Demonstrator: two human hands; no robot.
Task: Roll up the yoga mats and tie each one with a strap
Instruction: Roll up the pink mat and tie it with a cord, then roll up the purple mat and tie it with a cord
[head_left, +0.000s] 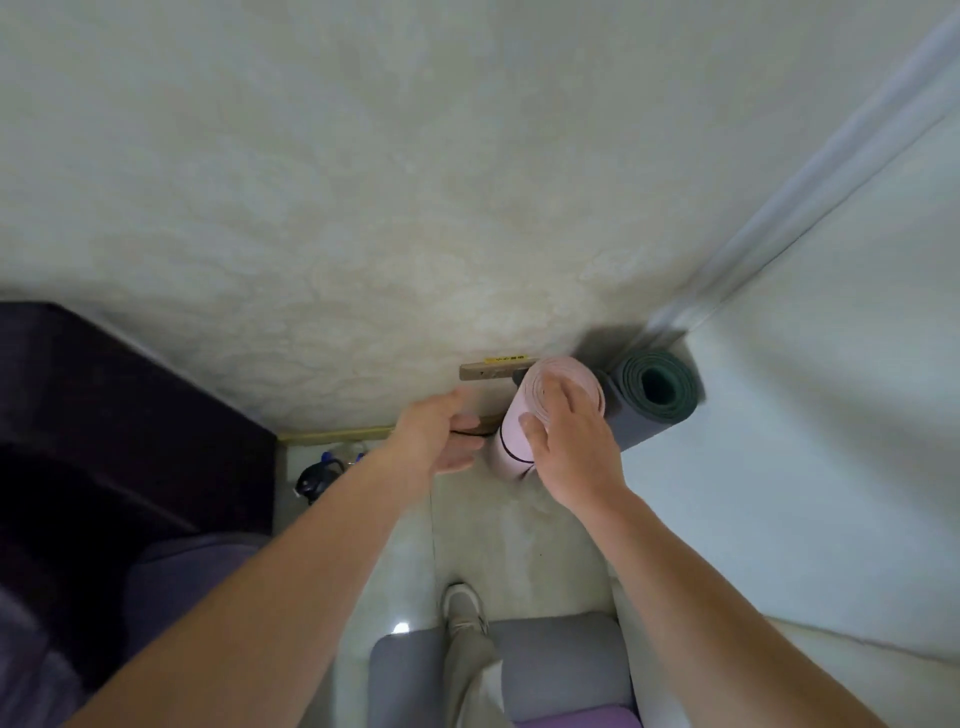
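I read this step as cinching the strap (475, 434) around the pink mat (519, 441), which stands on end on the floor (519, 540) against the foot of the wall (363, 208), close to the room's corner. A thin dark line already runs around the roll's lower part, so the loop looks to be in place and I judge it needs tightening.

My left hand (441, 436) sits just left of the roll with its fingers curled around the dark strap end. My right hand (571, 447) lies on the roll's top end with fingers fairly straight across the spiral and the thumb against the side. It is pressing, not clutching.

To do this well, I would pull the strap sideways and level, away from the roll, while the right hand bears straight down so the mat neither tips nor loosens. I would keep the band square to the roll. If it slants, I expect it to creep toward one end.

A grey-green mat (657, 387) stands touching the pink one on its right, deep in the corner. That gives the roll a backstop but leaves little room on that side. A small wooden block (488, 371) is fixed to the wall just behind my left hand.
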